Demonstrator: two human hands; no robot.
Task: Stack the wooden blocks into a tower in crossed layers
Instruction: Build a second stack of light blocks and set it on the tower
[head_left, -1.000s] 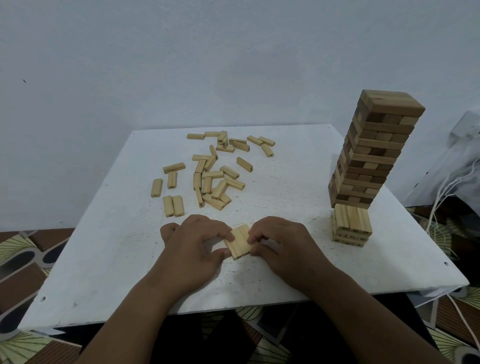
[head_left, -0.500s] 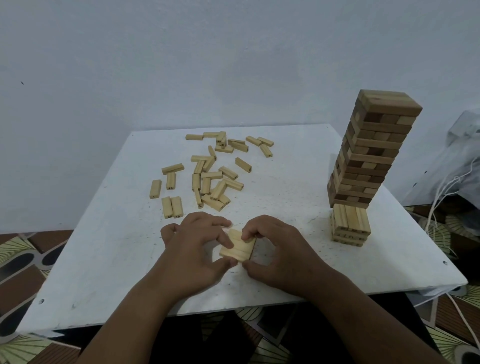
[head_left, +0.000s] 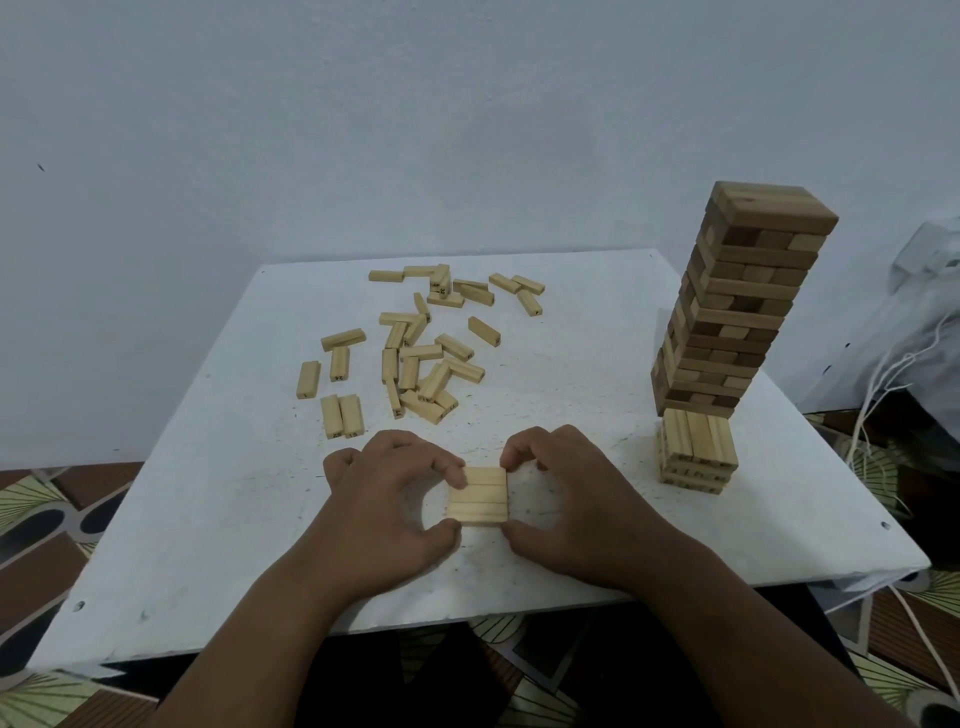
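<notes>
Three pale wooden blocks lie side by side as one flat layer (head_left: 478, 494) near the table's front edge. My left hand (head_left: 384, 499) pinches the layer's left ends between fingers and thumb. My right hand (head_left: 576, 499) pinches the right ends the same way. A short stack of pale blocks in crossed layers (head_left: 698, 451) stands at the right. Behind it rises a tall tower of darker blocks (head_left: 737, 306). Several loose pale blocks (head_left: 415, 353) are scattered over the table's far left half.
The white table (head_left: 571, 374) stands against a pale wall. A white bag and loose cords (head_left: 914, 332) lie off the table's right side. Patterned floor shows around the table.
The three blocks were tilted and skewed between my hands; now they lie square and level, lengthwise left to right. Both hands have shifted slightly apart to the layer's ends.
</notes>
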